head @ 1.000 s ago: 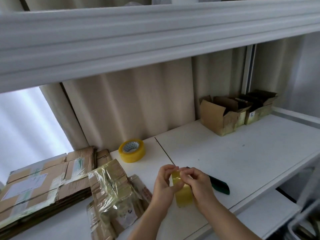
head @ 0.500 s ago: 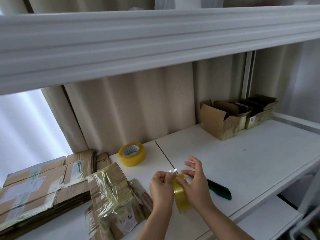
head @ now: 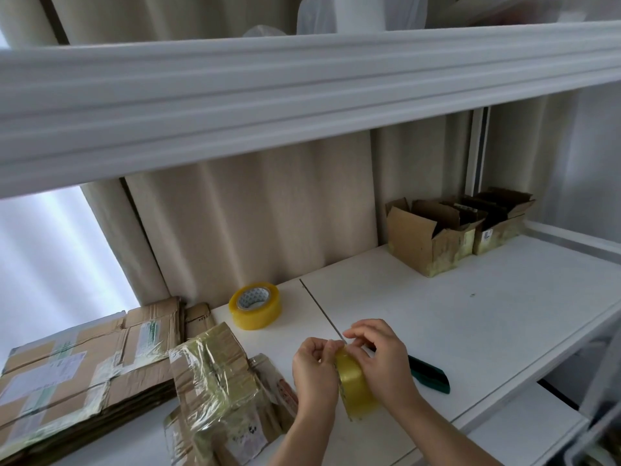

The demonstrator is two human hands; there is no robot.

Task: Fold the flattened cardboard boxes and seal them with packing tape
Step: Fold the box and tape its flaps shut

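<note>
Head view: left hand and right hand both gripping tape roll above white worktop, fingertips pinching at its top edge. Flattened cardboard boxes stacked far left; spare tape roll behind.

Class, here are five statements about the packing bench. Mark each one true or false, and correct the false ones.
1. Both hands hold a roll of tape. True: the left hand and right hand grip the held tape roll between them.
2. A second tape roll lies flat on the white table. True.
3. The open boxes stand at the table's far left. False: they stand at the far right, by the curtain.
4. The green cutter is in the right hand. False: it lies on the table beside that hand.
5. The flattened cardboard lies stacked at the left. True.
</note>
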